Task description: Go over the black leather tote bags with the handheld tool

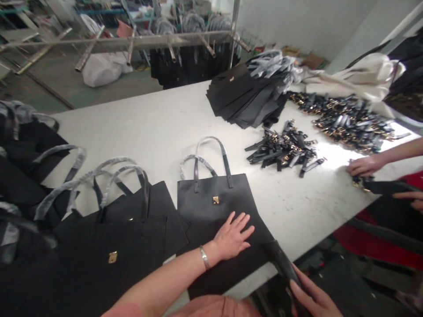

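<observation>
A black bag panel (216,189) with two plastic-wrapped handles and a gold clasp (216,200) lies before me on the white table (142,114). My left hand (233,237) rests flat on its lower part, fingers spread, a silver bracelet at the wrist. At the bottom right, my right hand (310,293) is wrapped round a long black piece (280,259), whose upper end touches the panel's right edge.
Black bag pieces (132,259) with wrapped handles cover the left side. A fanned stack of black panels (244,94) and piles of small black straps (284,147) lie farther back. At the right, another person's hand (365,166) touches straps. A metal rack (132,42) stands behind.
</observation>
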`<state>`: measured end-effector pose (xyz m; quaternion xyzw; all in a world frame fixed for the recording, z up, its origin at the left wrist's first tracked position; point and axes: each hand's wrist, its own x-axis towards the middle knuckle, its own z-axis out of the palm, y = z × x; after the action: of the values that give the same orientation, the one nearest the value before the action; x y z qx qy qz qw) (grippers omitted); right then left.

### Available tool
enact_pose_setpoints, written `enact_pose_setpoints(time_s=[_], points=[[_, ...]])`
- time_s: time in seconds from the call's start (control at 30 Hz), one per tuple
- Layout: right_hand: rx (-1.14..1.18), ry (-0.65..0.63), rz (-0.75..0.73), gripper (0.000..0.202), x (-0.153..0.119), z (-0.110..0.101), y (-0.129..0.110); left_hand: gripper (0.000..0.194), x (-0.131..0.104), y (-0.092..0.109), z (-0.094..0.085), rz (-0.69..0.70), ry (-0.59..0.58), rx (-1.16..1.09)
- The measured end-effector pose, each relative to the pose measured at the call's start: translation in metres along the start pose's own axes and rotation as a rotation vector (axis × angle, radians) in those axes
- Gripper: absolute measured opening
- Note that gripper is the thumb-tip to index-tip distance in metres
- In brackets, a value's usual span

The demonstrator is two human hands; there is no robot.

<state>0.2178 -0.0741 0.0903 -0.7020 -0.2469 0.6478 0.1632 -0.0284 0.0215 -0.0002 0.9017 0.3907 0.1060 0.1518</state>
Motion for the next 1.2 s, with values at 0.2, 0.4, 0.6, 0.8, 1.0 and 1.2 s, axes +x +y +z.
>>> enact_pose_setpoints(time_s=[0.2, 0.4, 0.6, 0.8, 1.0, 1.2], points=[[0.046, 0.195, -0.055, 0.099, 0.006, 0.001, -0.002, 0.043, 0.011, 0.006, 0.000, -0.011, 0.023, 0.141], [0.171, 0.366, -0.056, 0.107, -0.024, -0.007, -0.015, 0.022, 0.051, 0.013, 0.005, 0.326, -0.018, 0.260], [0.214, 0.437, -0.019, 0.102, -0.032, -0.017, 0.010, 0.034, 0.074, 0.011, 0.010, 0.702, -0.065, 0.354], [0.264, 0.478, 0.002, 0.103, -0.036, -0.015, 0.016, 0.041, 0.087, 0.008, 0.006, 0.836, -0.122, 0.380], [0.263, 0.456, -0.015, 0.103, -0.033, -0.010, 0.017, 0.032, 0.099, 0.011, 0.011, 0.743, -0.178, 0.261], [0.243, 0.298, -0.044, 0.104, -0.020, -0.002, 0.024, 0.024, 0.114, 0.009, 0.014, 0.233, -0.122, 0.123]])
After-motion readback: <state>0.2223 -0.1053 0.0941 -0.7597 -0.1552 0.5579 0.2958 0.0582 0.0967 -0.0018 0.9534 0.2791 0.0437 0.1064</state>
